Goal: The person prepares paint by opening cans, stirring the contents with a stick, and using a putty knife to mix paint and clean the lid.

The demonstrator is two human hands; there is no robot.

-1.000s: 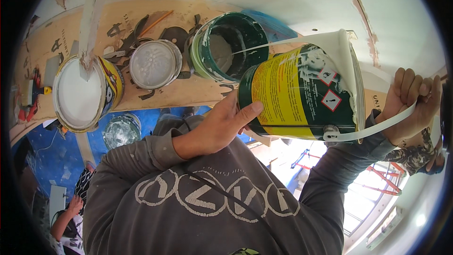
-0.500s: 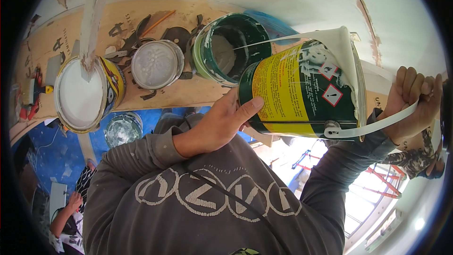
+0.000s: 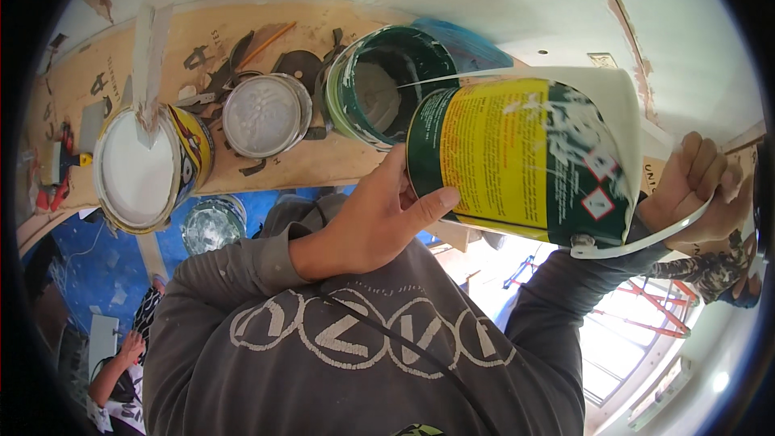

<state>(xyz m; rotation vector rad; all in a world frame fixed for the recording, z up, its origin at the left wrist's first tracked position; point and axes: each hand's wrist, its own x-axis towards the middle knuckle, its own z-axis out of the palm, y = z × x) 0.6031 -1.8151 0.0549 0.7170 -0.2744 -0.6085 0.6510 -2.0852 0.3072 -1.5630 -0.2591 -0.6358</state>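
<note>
A green and yellow paint can (image 3: 504, 157) is held tilted in front of me, its rim toward the upper right and white paint smeared on its side. My left hand (image 3: 387, 218) grips the base end, thumb on the label and other fingers partly hidden behind. My right hand (image 3: 702, 182) is closed around the white strap handle (image 3: 646, 244). From the rim a stream of white paint (image 3: 476, 73) runs into the green bucket (image 3: 436, 48) on the bench. Grey material (image 3: 375, 90) shows inside that bucket.
On the wooden bench (image 3: 234, 171) stand an open tin of white paint (image 3: 141, 169) with a flat stick (image 3: 147, 73) in it, and a round tub (image 3: 260, 115). A pencil (image 3: 270, 42) lies beyond. Another person's arm (image 3: 113, 371) shows lower left; a bucket (image 3: 211, 224) sits below.
The can has tipped further, its rim swinging right and slightly down, and the white flow at its lip looks broader. Both hands keep their hold.
</note>
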